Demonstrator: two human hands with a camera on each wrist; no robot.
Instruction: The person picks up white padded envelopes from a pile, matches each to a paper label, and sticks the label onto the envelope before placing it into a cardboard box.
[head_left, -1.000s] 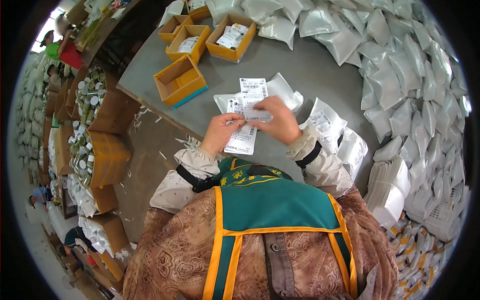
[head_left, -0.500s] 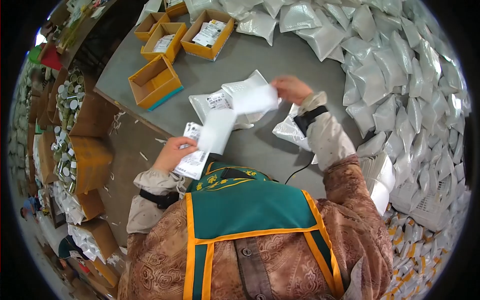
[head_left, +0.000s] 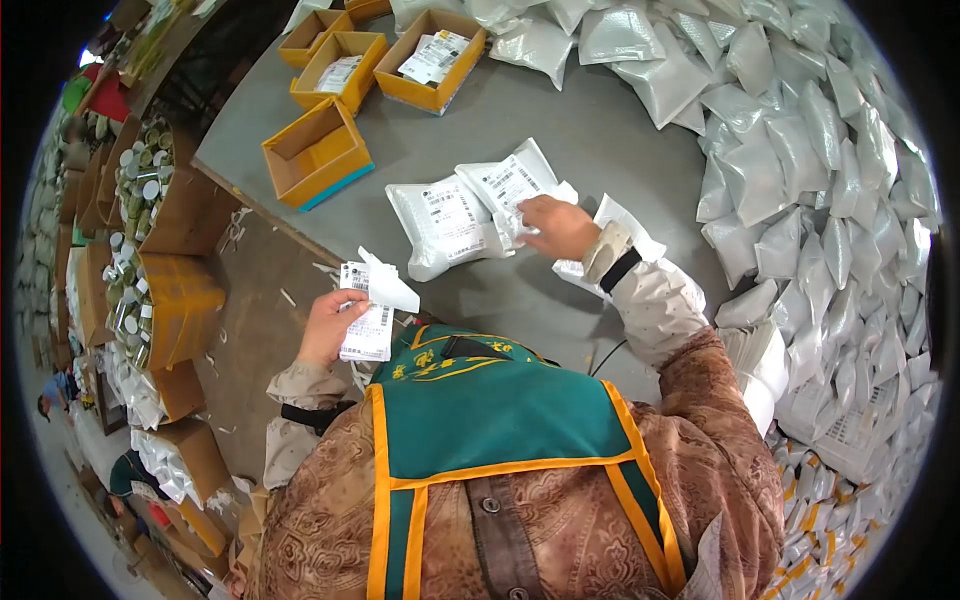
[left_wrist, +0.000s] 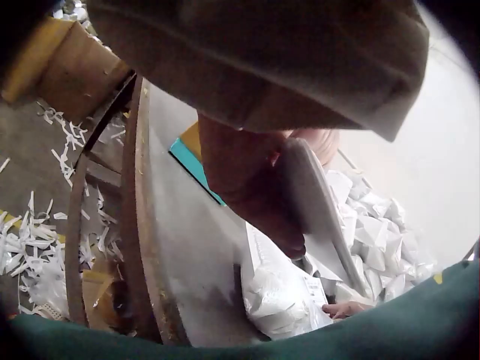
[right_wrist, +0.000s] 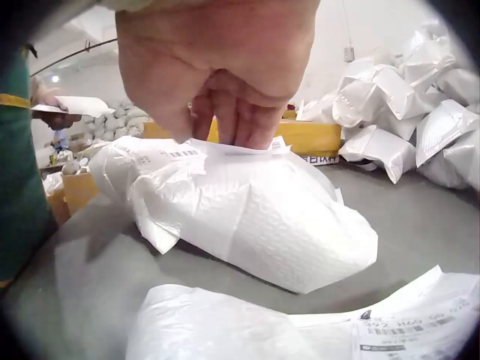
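Observation:
My left hand grips a stack of printed shipping labels near the table's front edge, with a white backing piece jutting from its top. In the left wrist view the stack shows edge-on. My right hand rests over a white bubble mailer, its fingertips pressing on the label there. The right wrist view shows these fingers pointing down onto the mailer's top. Just left of it lies a second labelled bubble mailer, and a third mailer is partly hidden behind the right forearm.
Yellow-brown open boxes stand at the table's back left, some holding labels. Filled white mailers pile up along the back and right. Cartons of jars stand left of the table, beyond a floor strewn with paper strips.
The hands have moved apart. The right hand carried a label away from the stack onto the right-hand mailer and now presses there. The left hand still holds the stack, farther left.

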